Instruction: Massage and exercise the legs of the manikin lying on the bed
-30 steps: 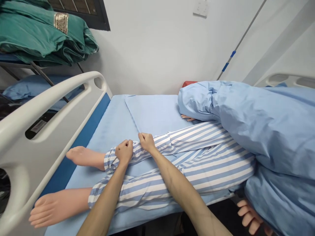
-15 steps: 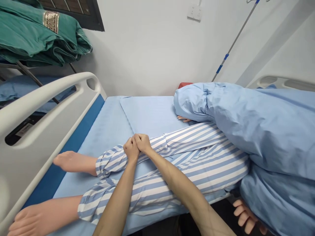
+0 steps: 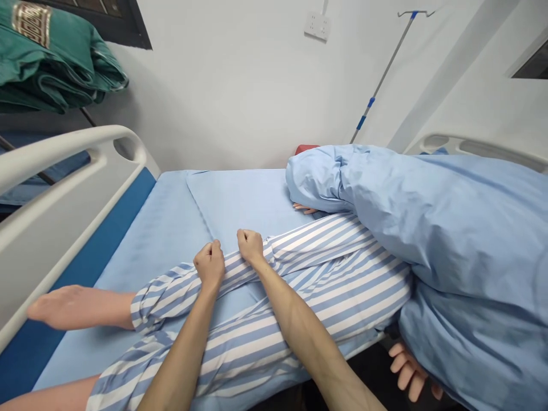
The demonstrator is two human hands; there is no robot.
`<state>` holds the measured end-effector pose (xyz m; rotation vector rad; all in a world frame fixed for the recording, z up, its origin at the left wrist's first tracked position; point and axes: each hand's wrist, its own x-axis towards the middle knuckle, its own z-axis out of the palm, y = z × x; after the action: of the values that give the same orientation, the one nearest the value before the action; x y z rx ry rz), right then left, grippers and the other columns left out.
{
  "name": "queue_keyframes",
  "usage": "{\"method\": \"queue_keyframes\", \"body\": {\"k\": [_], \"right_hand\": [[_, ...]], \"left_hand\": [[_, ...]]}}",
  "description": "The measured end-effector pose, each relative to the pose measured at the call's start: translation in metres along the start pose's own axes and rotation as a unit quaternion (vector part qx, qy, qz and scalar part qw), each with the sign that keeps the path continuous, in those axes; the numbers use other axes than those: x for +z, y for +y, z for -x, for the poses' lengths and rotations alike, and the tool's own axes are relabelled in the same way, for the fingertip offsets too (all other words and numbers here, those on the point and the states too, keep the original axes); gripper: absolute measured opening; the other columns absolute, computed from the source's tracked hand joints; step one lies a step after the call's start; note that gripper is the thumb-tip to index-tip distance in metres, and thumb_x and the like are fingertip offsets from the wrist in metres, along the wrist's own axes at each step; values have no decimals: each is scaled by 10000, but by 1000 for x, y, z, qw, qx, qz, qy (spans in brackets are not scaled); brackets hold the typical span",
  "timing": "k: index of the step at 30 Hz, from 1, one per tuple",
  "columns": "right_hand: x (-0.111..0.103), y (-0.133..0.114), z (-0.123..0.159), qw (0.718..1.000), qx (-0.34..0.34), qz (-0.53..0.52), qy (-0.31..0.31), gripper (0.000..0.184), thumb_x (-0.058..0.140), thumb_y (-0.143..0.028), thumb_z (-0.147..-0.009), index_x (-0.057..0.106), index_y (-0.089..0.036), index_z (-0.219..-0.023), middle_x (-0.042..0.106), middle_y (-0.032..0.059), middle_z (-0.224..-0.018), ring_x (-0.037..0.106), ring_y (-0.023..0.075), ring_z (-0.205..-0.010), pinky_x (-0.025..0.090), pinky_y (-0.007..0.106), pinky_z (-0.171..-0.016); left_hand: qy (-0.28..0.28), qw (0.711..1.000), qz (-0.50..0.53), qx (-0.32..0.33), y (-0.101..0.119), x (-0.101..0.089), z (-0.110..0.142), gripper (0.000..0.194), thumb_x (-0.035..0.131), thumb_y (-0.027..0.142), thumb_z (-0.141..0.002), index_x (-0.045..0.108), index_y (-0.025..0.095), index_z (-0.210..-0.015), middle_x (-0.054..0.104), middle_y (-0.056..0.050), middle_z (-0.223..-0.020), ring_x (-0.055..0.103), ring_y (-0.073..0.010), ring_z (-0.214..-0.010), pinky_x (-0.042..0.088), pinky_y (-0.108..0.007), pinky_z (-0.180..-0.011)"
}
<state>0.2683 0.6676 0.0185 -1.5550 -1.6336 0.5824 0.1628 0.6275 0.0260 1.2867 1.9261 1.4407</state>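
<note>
Striped blue-and-white pyjama trousers (image 3: 317,319) cover the legs of a nursing manikin lying on the bed. Its bare far foot (image 3: 77,308) points to the left. My left hand (image 3: 209,264), closed in a fist, is over the far trouser leg near the shin. Also in a fist, my right hand (image 3: 250,245) is beside the knee of the same leg, a short gap from the left. Nothing shows in either fist. Whether the knuckles touch the cloth I cannot tell. A bunched blue quilt (image 3: 454,228) hides the manikin's upper body, apart from its hands (image 3: 409,368).
A light-blue sheet (image 3: 244,194) covers the bed. The white footboard (image 3: 103,197) stands at the left, with folded green cloth (image 3: 55,68) beyond it. An IV pole (image 3: 381,80) leans at the back, near a wall socket (image 3: 317,26).
My fists, touching each other before, have moved apart, the left one towards the ankle. The camera view has shifted slightly to the right.
</note>
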Motion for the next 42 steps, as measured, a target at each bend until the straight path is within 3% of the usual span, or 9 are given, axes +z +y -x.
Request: {"method": "queue_keyframes", "body": {"k": [4,11,14,18,25,29,33,38,42], "right_hand": [[-3,-2,-1,1000,5,-23,0,429,363,-325,-931,388,-180,-528,361,-32,-522,330,101,-549,214,238,-539],[-5,1,-2,994,4,-111,2,424,382,-326,-919,352,-175,-524,312,-46,-498,323,84,-540,242,230,-524],[-19,-5,-8,995,-31,-95,-29,423,402,-325,-909,340,-176,-518,293,-48,-495,315,81,-536,233,235,-523],[-44,-2,-17,993,-95,-66,-17,458,376,-387,-937,345,-178,-530,312,-48,-518,319,82,-544,242,227,-546],[-43,31,-7,996,-56,42,-48,431,380,-354,-943,444,-180,-554,398,-40,-540,339,96,-566,256,218,-575],[-40,33,-7,997,-63,13,-46,441,373,-367,-943,425,-178,-548,378,-44,-535,343,92,-564,251,220,-574],[-45,36,-12,996,-66,-56,-38,436,374,-371,-931,383,-177,-541,353,-43,-524,349,90,-558,251,227,-562],[-44,38,-13,988,-46,-147,-1,415,363,-367,-928,362,-181,-557,342,-40,-522,339,89,-554,268,235,-544],[-52,27,-19,994,-32,-103,-19,417,388,-336,-916,358,-178,-531,326,-41,-512,330,85,-547,252,234,-540]], "left_hand": [[5,996,88,-14,25,18,-3,375,437,364,-829,356,200,-501,388,35,-456,376,-99,-495,323,-240,-547],[-27,997,-64,21,16,42,11,361,430,318,-806,360,182,-478,360,24,-474,322,-104,-526,224,-262,-560],[-27,996,-79,20,16,41,12,356,410,323,-814,376,184,-488,378,14,-489,323,-113,-540,213,-269,-566],[-25,996,-88,14,19,41,13,351,427,312,-794,333,184,-482,314,22,-489,270,-109,-530,203,-273,-565],[-10,998,-46,30,15,40,13,382,443,296,-787,249,185,-477,205,38,-485,249,-90,-511,234,-264,-569],[-4,999,3,32,33,43,12,384,462,290,-778,258,186,-471,210,44,-477,259,-80,-501,245,-258,-555],[-8,998,57,37,51,62,14,376,457,291,-800,258,192,-497,234,45,-486,259,-78,-507,245,-253,-538],[-35,998,-11,49,41,84,20,382,415,286,-850,331,190,-489,355,23,-472,310,-93,-511,240,-276,-563],[-33,997,-34,59,34,86,21,393,388,289,-866,331,192,-489,390,16,-476,311,-99,-512,240,-274,-563]]}}
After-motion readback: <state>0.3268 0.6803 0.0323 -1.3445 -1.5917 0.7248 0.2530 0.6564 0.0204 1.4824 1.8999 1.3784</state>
